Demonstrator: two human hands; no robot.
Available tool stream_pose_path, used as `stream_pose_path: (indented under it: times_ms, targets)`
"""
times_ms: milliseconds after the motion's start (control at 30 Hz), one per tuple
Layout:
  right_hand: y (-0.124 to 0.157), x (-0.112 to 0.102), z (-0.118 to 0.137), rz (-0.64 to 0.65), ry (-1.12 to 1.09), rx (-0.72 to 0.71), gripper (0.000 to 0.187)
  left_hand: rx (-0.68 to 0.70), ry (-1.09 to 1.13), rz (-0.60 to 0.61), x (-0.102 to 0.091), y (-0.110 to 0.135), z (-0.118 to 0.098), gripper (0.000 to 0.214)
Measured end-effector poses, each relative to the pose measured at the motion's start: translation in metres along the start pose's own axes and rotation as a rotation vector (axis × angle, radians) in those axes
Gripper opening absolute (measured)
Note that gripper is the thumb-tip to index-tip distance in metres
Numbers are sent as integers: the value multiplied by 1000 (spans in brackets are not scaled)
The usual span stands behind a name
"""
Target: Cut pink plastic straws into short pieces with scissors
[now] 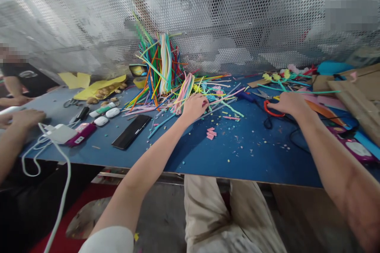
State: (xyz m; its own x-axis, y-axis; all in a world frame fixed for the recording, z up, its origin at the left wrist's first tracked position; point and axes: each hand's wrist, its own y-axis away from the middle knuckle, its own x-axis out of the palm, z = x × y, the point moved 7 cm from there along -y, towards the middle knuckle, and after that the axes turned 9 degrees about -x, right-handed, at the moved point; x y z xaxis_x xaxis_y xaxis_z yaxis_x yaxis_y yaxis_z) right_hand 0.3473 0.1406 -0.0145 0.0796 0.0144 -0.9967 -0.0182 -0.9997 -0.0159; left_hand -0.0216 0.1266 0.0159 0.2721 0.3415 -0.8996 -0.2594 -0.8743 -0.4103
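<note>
My left hand (194,106) reaches forward into a loose heap of coloured pipe cleaners (166,75) on the blue table (237,154). Its fingers are curled among the strands near a yellow tuft, and what they pinch is hidden. My right hand (289,103) lies to the right, fingers closed round the red handle of a pair of scissors (268,104) that rests on the table. Small pink cut pieces (211,133) lie between my arms.
A black phone (132,131), white earbud cases (107,115) and a charger with white cable (59,134) lie at the left. Another person's arm (18,126) rests at the far left. Cardboard sheets (353,95) stand at the right. A perforated metal screen (208,19) backs the table.
</note>
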Motion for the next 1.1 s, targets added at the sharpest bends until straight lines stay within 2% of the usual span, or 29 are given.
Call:
stream_pose_path:
  times_ms: [100,167,267,400,500,633,733,800,900,1000,1100]
  targets:
    - [11,-26,10,-281,-36,-18,60,-28,47,-14,-6,-1,2,16]
    - [21,-43,27,-443,-128,-108,48,-50,81,-21,-8,-1,3,18]
    - [37,-56,62,-540,-327,-276,34,-53,101,-27,-10,-1,2,19]
    - [54,-50,113,-452,-545,-474,21,18,77,5,-4,1,-3,20]
    - [64,-42,141,-378,-640,-597,18,23,38,23,-1,2,-3,18]
    - [70,-41,152,-376,-689,-649,17,-46,86,-62,-16,1,1,18]
    - [73,-47,151,-416,-739,-661,20,-75,249,-111,-31,2,-1,24]
    - [74,-49,151,-411,-812,-656,23,-47,392,-33,-33,4,-11,29]
    - [73,-43,155,-328,-1005,-624,33,57,537,126,-30,12,-38,34]
    - [72,-36,161,-261,-1196,-611,35,150,574,219,-28,22,-61,32]
    - [74,-36,163,-274,-1216,-610,29,188,531,282,-25,25,-64,29]
